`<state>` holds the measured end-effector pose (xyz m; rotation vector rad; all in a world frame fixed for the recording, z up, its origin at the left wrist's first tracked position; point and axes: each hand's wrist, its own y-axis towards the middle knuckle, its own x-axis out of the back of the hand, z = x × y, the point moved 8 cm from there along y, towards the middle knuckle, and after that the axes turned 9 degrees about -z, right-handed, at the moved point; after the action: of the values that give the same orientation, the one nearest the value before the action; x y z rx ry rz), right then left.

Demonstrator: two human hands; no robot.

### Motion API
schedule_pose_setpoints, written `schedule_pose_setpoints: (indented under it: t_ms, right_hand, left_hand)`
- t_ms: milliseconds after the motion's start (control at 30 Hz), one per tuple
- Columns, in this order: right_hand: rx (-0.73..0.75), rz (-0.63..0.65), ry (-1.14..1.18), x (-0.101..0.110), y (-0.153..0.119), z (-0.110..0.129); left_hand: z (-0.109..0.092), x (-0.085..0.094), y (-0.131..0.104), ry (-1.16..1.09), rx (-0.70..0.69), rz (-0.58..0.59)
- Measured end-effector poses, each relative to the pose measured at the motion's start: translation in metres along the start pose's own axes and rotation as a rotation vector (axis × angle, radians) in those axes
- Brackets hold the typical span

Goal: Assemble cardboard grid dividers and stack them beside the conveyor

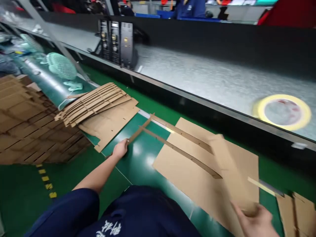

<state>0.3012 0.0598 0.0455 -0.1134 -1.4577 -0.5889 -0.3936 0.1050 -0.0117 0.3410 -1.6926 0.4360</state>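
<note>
My left hand [120,148] pinches the near end of a narrow cardboard strip [140,129] that rises up and to the right over the green bench [138,164]. My right hand [256,222], low at the right, grips a blurred piece of cardboard [229,168] tilted above a flat cardboard sheet [197,177]. Two long thin strips [182,153] lie across that sheet. A fanned stack of folded cardboard pieces [93,102] rests on another flat sheet [108,125] just left of my left hand.
A large pile of cardboard [27,121] fills the left. Beyond the bench runs a grey conveyor belt [209,75] carrying a yellow tape roll [283,112] and black units [118,42]. A small green fan [61,65] stands at left. More cardboard [298,210] lies at far right. People work behind.
</note>
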Motion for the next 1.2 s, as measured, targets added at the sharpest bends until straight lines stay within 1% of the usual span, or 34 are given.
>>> schedule_pose_setpoints:
  t_ms: [33,67,100,133,167,200,233,267,333,400,500,567,700,867,933,1033,1133,1200]
  right_hand:
    - [0.066,0.036,0.044,-0.003,-0.012,0.051]
    - [0.191,0.056,0.125,-0.003,-0.028,0.106]
    - [0.347,0.057,0.218,-0.001,-0.045,0.161]
    - [0.495,0.046,0.283,0.002,-0.063,0.209]
    - [0.617,0.029,0.308,0.004,-0.079,0.25]
    - [0.728,0.016,0.324,0.005,-0.094,0.283]
    - [0.818,0.001,0.324,0.005,-0.106,0.31]
    - [0.893,-0.01,0.313,0.005,-0.117,0.33]
    - [1.004,-0.028,0.262,0.003,-0.133,0.358]
    - [1.064,-0.053,0.181,0.002,-0.143,0.372]
    - [1.102,-0.103,0.093,0.003,-0.151,0.382]
    - [1.113,-0.123,0.07,0.004,-0.152,0.388]
    - [1.132,-0.134,0.059,0.006,-0.149,0.398]
    - [1.235,-0.136,0.105,0.007,-0.153,0.398]
    - [1.245,-0.135,0.1,0.005,-0.154,0.395]
    - [1.238,-0.119,0.057,-0.003,-0.152,0.397]
    - [1.241,-0.066,0.002,-0.021,-0.148,0.403]
    - [1.213,-0.019,-0.03,-0.035,-0.145,0.402]
  left_hand:
    - [0.004,-0.003,0.002,-0.034,-0.007,-0.026]
    - [0.007,-0.004,0.003,-0.068,-0.014,-0.052]
    - [0.01,-0.004,0.002,-0.1,-0.021,-0.077]
    - [0.012,-0.003,0.001,-0.13,-0.026,-0.101]
    - [0.015,-0.002,0.0,-0.156,-0.029,-0.123]
    - [0.018,0.0,-0.002,-0.179,-0.03,-0.143]
    - [0.021,0.001,-0.003,-0.198,-0.026,-0.16]
    - [0.024,0.001,-0.004,-0.215,-0.021,-0.173]
    - [0.03,0.001,-0.006,-0.244,-0.002,-0.188]
    - [0.035,-0.001,-0.007,-0.272,0.019,-0.191]
    - [0.037,-0.002,-0.009,-0.313,0.033,-0.194]
    - [0.035,-0.001,-0.01,-0.316,0.01,-0.195]
    - [0.029,0.002,-0.01,-0.244,-0.05,-0.193]
    - [0.025,0.0,-0.007,-0.207,-0.051,-0.161]
    - [0.023,-0.001,-0.005,-0.191,-0.059,-0.142]
    - [0.022,-0.002,-0.003,-0.174,-0.046,-0.13]
    - [0.021,-0.006,-0.002,-0.154,-0.05,-0.079]
    - [0.018,-0.008,-0.002,-0.138,-0.081,-0.044]
